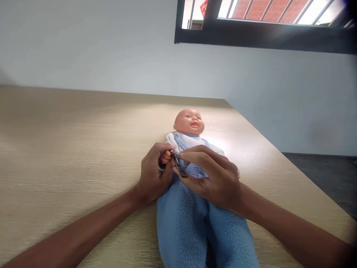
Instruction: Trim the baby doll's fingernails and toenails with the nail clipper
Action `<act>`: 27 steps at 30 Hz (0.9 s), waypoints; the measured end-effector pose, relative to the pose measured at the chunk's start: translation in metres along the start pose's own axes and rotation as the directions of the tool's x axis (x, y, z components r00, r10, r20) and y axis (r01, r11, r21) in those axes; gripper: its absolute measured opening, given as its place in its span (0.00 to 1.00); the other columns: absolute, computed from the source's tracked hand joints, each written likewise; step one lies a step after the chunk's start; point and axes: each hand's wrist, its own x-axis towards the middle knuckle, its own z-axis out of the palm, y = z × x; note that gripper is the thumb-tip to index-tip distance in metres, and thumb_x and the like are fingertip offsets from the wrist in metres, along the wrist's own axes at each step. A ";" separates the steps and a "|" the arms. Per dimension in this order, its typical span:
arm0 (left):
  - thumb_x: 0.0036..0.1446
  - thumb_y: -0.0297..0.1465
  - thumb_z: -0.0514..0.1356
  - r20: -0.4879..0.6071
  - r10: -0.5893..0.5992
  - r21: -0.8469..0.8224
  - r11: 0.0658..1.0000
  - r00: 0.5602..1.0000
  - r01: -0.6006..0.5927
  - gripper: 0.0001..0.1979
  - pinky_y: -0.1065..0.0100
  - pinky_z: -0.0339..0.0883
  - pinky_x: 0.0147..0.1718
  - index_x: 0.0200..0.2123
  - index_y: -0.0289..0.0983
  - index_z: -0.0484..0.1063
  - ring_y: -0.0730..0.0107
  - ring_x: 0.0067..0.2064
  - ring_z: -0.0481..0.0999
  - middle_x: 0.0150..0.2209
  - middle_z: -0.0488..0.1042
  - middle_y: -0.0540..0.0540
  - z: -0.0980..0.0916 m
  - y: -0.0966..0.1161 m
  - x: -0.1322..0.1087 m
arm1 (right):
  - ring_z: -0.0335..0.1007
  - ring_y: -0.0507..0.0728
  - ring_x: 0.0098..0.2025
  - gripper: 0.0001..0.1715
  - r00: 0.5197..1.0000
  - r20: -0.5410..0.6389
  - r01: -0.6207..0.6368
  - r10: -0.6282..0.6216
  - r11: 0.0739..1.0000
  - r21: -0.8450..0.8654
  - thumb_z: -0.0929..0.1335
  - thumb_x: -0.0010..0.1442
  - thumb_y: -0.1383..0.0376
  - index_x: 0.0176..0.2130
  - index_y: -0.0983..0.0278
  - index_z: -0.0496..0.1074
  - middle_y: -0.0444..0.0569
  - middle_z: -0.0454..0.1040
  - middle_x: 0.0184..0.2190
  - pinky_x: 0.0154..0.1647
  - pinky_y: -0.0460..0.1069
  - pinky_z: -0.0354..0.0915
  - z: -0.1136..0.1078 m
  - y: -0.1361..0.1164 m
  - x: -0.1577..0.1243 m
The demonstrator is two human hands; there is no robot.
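A baby doll (189, 124) in a white top and fluffy blue overalls lies on its back on the wooden table (69, 149), head away from me. My left hand (152, 175) grips the doll's small hand (166, 156) between thumb and fingers. My right hand (214, 175) rests over the doll's chest and pinches a small metal nail clipper (178, 165), whose tip sits at the doll's fingers.
The table's right edge (279, 152) runs diagonally, with dark floor (320, 175) beyond it. A pale wall (111, 48) stands behind the table, and a dark-framed window (264, 33) is at the upper right.
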 end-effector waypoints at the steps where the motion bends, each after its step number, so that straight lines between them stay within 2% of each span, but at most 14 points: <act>1: 0.57 0.25 0.56 -0.001 -0.004 -0.001 1.000 1.000 0.004 0.10 0.78 0.67 0.39 0.44 0.37 0.67 0.82 0.39 0.73 0.41 0.74 0.49 0.000 0.000 0.000 | 0.69 0.49 0.39 0.12 1.000 0.007 -0.003 0.003 1.000 -0.005 0.71 0.57 0.74 0.43 0.71 0.68 0.49 0.72 0.38 0.40 0.44 0.67 0.000 0.000 0.000; 12: 0.56 0.25 0.58 0.002 -0.040 -0.026 0.999 0.999 0.040 0.11 0.79 0.66 0.37 0.44 0.37 0.66 0.84 0.35 0.70 0.36 0.72 0.52 0.001 0.001 0.001 | 0.65 0.49 0.39 0.12 0.996 0.071 -0.054 0.053 0.999 0.004 0.68 0.61 0.73 0.46 0.72 0.66 0.48 0.67 0.37 0.41 0.46 0.66 -0.003 -0.006 0.005; 16: 0.53 0.24 0.58 0.004 -0.041 -0.021 0.999 0.999 0.041 0.11 0.81 0.63 0.32 0.41 0.37 0.67 0.85 0.31 0.66 0.32 0.69 0.54 0.001 0.002 0.001 | 0.61 0.49 0.37 0.12 0.988 0.141 -0.073 0.069 0.997 0.028 0.66 0.63 0.73 0.47 0.70 0.66 0.47 0.65 0.36 0.39 0.47 0.64 -0.002 -0.007 0.015; 20: 0.54 0.25 0.58 0.003 -0.024 -0.017 1.000 1.000 0.024 0.10 0.81 0.63 0.32 0.41 0.37 0.67 0.85 0.31 0.64 0.31 0.68 0.54 0.000 0.003 0.002 | 0.59 0.50 0.36 0.09 0.977 0.205 -0.057 0.051 0.998 0.023 0.64 0.64 0.74 0.46 0.70 0.65 0.48 0.64 0.36 0.36 0.47 0.61 -0.005 -0.008 0.020; 25: 0.57 0.29 0.57 -0.008 -0.012 -0.011 1.000 1.000 0.012 0.07 0.80 0.63 0.32 0.40 0.36 0.67 0.84 0.31 0.65 0.31 0.69 0.52 0.000 0.003 0.002 | 0.62 0.49 0.44 0.15 0.962 0.260 -0.121 0.086 0.985 0.120 0.64 0.64 0.75 0.50 0.66 0.63 0.47 0.65 0.43 0.45 0.44 0.62 -0.010 -0.005 0.017; 27: 0.58 0.30 0.57 -0.011 -0.010 -0.001 1.000 1.000 0.010 0.06 0.80 0.63 0.31 0.39 0.36 0.67 0.84 0.30 0.65 0.30 0.69 0.52 0.001 0.002 0.002 | 0.63 0.49 0.43 0.15 0.963 0.260 -0.117 0.074 0.981 0.154 0.64 0.64 0.74 0.51 0.66 0.63 0.47 0.66 0.43 0.46 0.44 0.62 -0.011 -0.001 0.017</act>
